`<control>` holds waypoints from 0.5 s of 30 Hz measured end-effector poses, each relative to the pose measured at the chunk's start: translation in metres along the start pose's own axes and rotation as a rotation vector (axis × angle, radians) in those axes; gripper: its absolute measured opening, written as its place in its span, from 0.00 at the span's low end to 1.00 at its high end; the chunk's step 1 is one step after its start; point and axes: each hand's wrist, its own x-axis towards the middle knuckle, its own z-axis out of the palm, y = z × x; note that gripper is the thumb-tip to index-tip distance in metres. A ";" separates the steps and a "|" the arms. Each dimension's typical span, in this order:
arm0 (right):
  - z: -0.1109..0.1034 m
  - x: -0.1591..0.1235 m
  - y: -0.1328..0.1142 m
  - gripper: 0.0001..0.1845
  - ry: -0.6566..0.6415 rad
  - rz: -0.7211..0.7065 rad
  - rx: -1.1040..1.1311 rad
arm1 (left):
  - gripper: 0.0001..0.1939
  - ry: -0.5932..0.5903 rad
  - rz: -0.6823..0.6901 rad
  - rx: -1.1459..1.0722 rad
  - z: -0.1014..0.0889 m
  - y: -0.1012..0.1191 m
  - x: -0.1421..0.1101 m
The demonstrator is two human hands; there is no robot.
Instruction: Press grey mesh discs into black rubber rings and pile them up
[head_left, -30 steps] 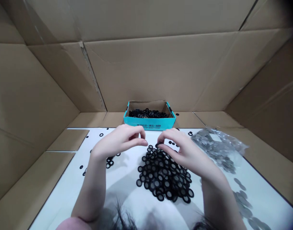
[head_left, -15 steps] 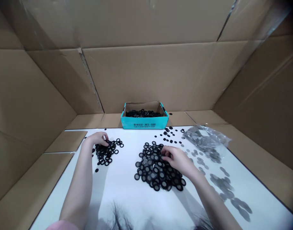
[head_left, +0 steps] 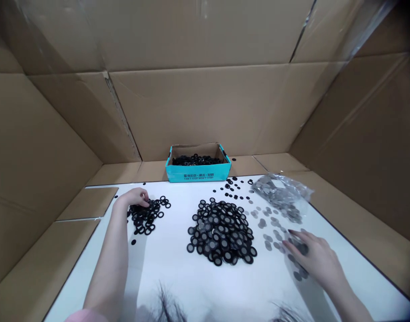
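Observation:
My left hand [head_left: 135, 197] rests at the far edge of a small heap of black rubber rings [head_left: 147, 215] on the left of the white table; its fingers curl down onto the rings, and I cannot make out whether they pinch one. My right hand [head_left: 312, 257] lies flat with fingers stretched out over loose grey metal discs [head_left: 273, 235] on the right. Between the hands sits a large pile of black rings with grey centres [head_left: 221, 231].
A teal cardboard box [head_left: 198, 170] holding black rings stands at the table's far edge. A clear plastic bag of grey discs [head_left: 282, 193] lies at the back right. Loose black rings [head_left: 234, 187] are scattered behind the pile. Brown cardboard walls [head_left: 205, 103] enclose the table.
Both hands left the middle, where they pinched a ring together. The left went to the small ring heap; the right moved from the big pile to the grey discs.

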 end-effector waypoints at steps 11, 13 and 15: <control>0.014 -0.012 -0.005 0.22 0.092 0.092 0.057 | 0.15 0.046 0.092 -0.070 0.002 -0.011 0.009; 0.014 -0.009 -0.004 0.22 0.115 0.124 0.066 | 0.15 0.077 0.111 -0.097 0.001 -0.016 0.009; 0.011 -0.009 -0.003 0.26 0.153 0.165 0.053 | 0.14 0.106 0.132 -0.124 0.000 -0.020 0.008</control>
